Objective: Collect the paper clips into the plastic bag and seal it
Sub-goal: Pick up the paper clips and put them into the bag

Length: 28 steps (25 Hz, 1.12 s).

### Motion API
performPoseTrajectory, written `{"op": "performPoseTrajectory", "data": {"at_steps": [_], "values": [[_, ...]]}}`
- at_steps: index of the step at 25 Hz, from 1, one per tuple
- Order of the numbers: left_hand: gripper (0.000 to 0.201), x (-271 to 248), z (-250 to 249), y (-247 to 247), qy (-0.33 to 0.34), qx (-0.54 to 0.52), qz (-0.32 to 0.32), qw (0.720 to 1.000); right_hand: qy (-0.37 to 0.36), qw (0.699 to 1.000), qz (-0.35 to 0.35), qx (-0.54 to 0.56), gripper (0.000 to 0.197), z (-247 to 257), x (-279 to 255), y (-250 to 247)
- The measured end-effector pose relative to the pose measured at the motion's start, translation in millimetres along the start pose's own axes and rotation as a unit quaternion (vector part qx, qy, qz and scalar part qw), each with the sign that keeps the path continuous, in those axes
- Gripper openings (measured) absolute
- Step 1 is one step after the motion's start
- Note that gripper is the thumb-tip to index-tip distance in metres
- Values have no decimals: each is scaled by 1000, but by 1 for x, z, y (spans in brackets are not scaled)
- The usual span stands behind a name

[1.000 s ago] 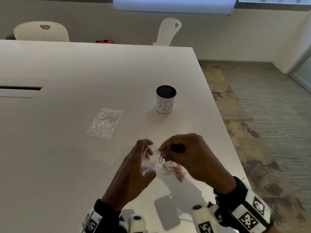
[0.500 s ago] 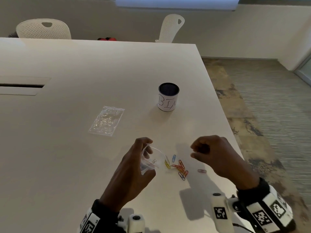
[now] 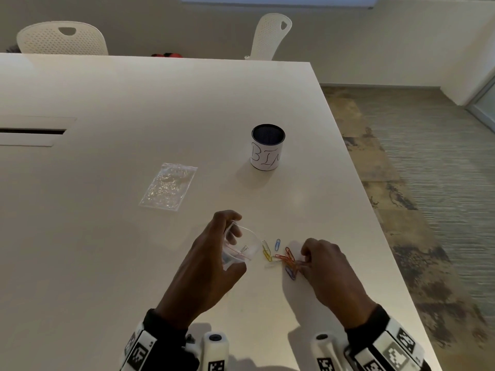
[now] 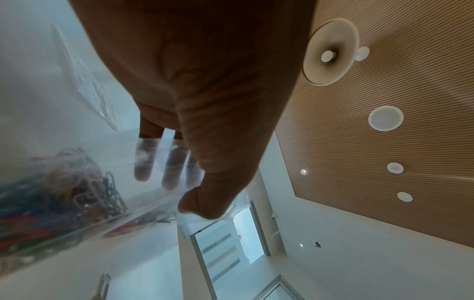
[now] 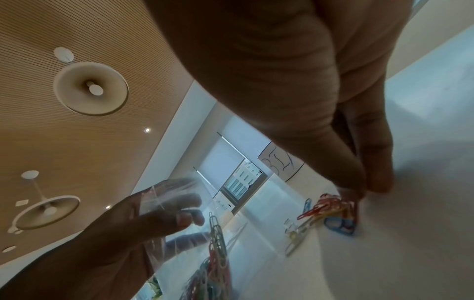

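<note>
My left hand (image 3: pixel 233 242) grips a small clear plastic bag (image 3: pixel 249 245) just above the table, its mouth held wide and facing right. Several coloured paper clips (image 4: pixel 38 213) lie inside the bag (image 4: pixel 77 182), with my left fingers (image 4: pixel 143 162) showing through the plastic. More loose clips (image 3: pixel 286 259) in red, orange, yellow and blue lie in a small pile right of the bag. My right hand (image 3: pixel 305 259) is down at the pile's right side. In the right wrist view its thumb and finger (image 5: pixel 369 188) pinch together on the red clips (image 5: pixel 328 205).
A white cup marked BIN (image 3: pixel 267 148) stands beyond the pile. A second clear bag (image 3: pixel 168 187) lies flat to the left. The table's right edge (image 3: pixel 375 223) runs close by my right hand. A cable slot (image 3: pixel 32 131) sits far left, with two white chairs behind.
My right hand left the bag's mouth, swung out to the right, then came down onto the pile of clips. The left hand kept the bag in place.
</note>
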<state>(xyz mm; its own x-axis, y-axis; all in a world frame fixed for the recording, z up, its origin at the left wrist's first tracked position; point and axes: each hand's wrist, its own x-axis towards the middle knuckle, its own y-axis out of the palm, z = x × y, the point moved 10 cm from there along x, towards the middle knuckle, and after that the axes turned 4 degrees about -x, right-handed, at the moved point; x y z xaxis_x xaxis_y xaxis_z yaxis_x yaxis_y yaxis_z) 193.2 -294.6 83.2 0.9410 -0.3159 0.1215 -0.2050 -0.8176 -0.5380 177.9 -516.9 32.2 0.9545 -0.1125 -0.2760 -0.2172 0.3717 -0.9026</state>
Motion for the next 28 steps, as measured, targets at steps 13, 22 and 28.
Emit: {"op": "performPoseTrajectory", "data": {"at_steps": [13,22,28], "values": [[77,-1,0,-3,1,16,1,1000,-162,985,42,-45,50,50,9,16],[75,0,-2,-4,0,13,1,1000,-216,973,-19,-86,9,74,18,9],[75,0,-1,-3,1,15,-1,1000,-227,968,-31,-100,9,79,20,5]]}}
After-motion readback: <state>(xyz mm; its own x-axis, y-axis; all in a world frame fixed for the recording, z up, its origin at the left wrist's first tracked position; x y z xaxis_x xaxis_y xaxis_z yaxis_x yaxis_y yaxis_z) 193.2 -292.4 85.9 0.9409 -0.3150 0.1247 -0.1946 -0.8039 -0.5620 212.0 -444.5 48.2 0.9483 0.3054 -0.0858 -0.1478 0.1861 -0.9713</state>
